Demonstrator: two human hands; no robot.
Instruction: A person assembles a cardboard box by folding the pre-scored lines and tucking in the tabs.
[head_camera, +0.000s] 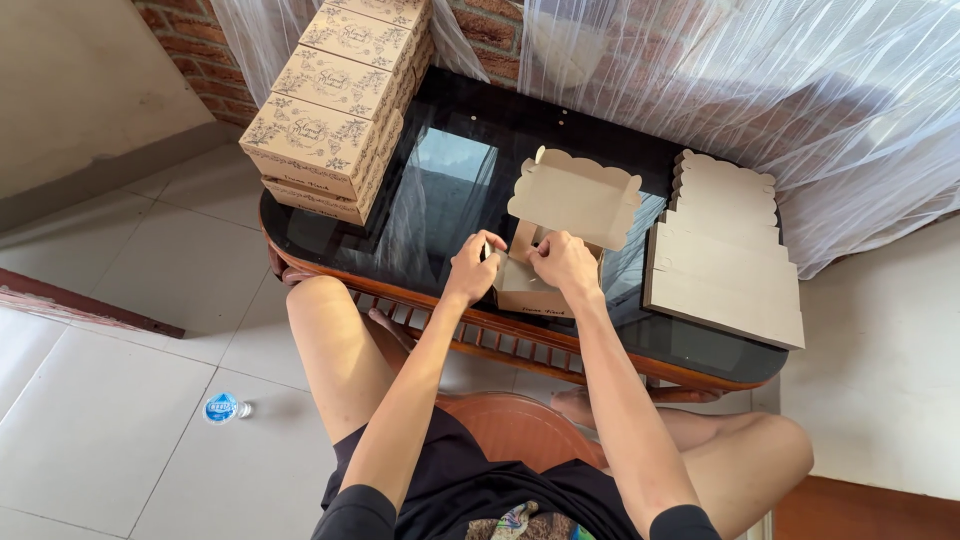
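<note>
Both our hands on half-folded brown box (545, 262) at near edge of glass bench (450, 190). Left hand (472, 268) pinching side flap, right hand (565, 262) pressing other wall; lid up, inside looks empty. Finished boxes (335, 100) stacked far left, flat blanks (722, 255) piled right, unfolded.
</note>
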